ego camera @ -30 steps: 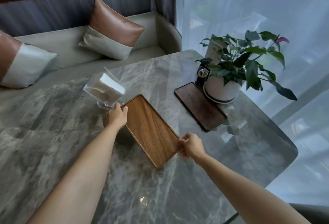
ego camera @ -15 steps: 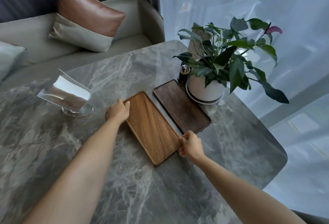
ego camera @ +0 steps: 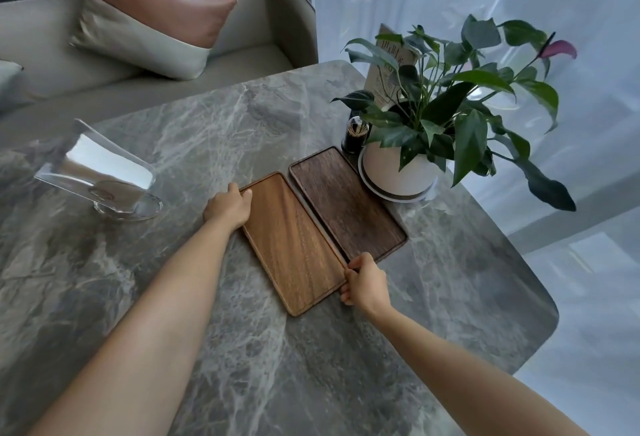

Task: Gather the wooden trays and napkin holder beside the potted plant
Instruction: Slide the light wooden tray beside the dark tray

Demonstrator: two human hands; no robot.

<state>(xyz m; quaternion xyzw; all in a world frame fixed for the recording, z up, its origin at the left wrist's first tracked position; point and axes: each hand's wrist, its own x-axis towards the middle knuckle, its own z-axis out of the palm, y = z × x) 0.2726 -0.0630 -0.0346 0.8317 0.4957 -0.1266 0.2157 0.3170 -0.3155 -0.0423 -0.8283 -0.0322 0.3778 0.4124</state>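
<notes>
A: The light wooden tray (ego camera: pixel 294 245) lies flush beside the dark tray (ego camera: pixel 346 203), near the potted plant (ego camera: pixel 398 172); left hand (ego camera: pixel 228 207) and right hand (ego camera: pixel 365 285) pinch opposite corners.

B: It looks stiff and light, best held by the rims. The napkin holder (ego camera: pixel 100 172), well apart from the plant, looks brittle.

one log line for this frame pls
left hand: on light tray far corner | right hand: on near edge | light tray: flat, alongside dark tray | napkin holder: apart, untouched

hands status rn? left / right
Left hand: closed on the far left corner of the lighter wooden tray.
Right hand: closed on the same tray's near right edge, beside the darker tray.
</notes>
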